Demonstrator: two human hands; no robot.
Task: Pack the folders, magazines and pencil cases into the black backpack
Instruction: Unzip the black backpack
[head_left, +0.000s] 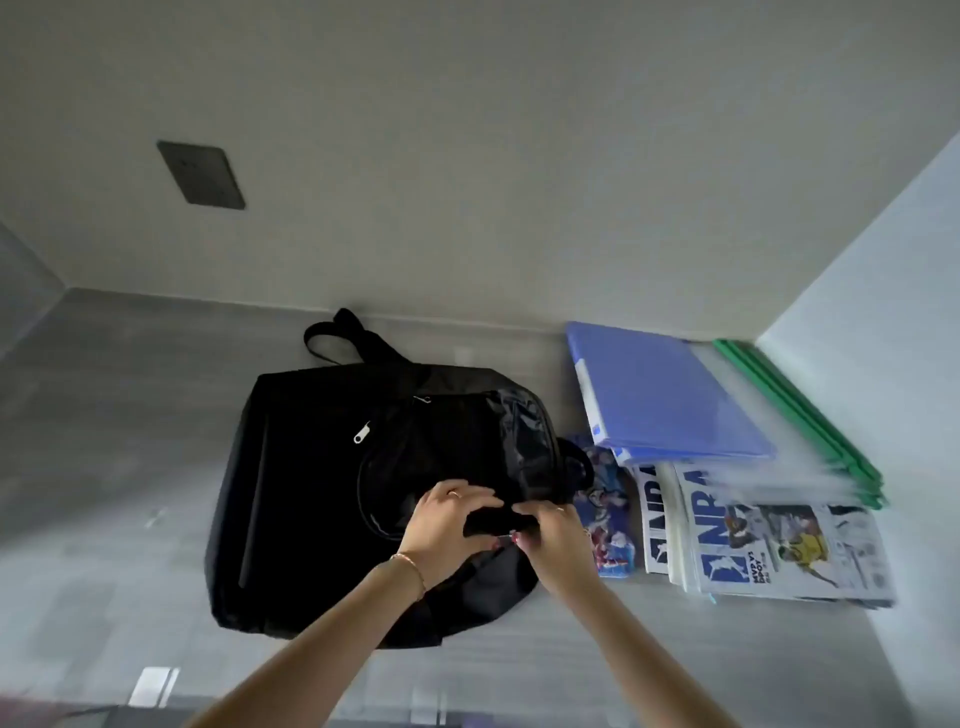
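Black backpack (332, 499) lies flat on the grey counter (104, 415). Left hand (447, 525) grips the backpack's fabric near its right edge; right hand (550, 535) pinches there too, likely a zipper pull. Blue folders (670, 395), green folders (800, 415), magazines (779, 551) and pencil case (610, 514) sit right of the backpack, unpacked. Best: hold fabric taut, pull the zipper steadily along its track.

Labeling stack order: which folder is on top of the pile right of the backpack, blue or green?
The blue folder. It lies over the magazines, whole cover showing. The green folders sit lower, against the wall, with only their edges visible.
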